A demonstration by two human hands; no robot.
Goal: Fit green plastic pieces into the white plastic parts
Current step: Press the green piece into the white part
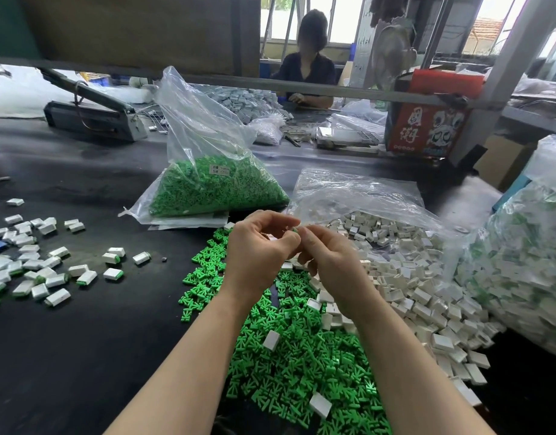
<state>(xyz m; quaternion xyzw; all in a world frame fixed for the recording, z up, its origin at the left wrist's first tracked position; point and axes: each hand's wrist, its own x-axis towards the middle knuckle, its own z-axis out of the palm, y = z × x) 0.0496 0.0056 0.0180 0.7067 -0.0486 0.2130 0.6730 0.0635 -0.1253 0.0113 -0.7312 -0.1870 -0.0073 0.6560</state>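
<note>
A dark heat sealer (91, 116) is sitting at upper left on the black surface (66, 356); a person in a dark top (305, 70) is sitting at upper centre behind a metal rail (302, 84); a red printed box (427, 120) is standing at upper right; a fan (393, 54) is standing just above it.

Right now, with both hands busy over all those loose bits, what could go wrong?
The left hand and right hand pinch something small in mid-air, so it may slip into the loose green pieces below. Stray white parts already lie among the green, so the piles could mix further. Finished pieces lie scattered and could be brushed about.
</note>
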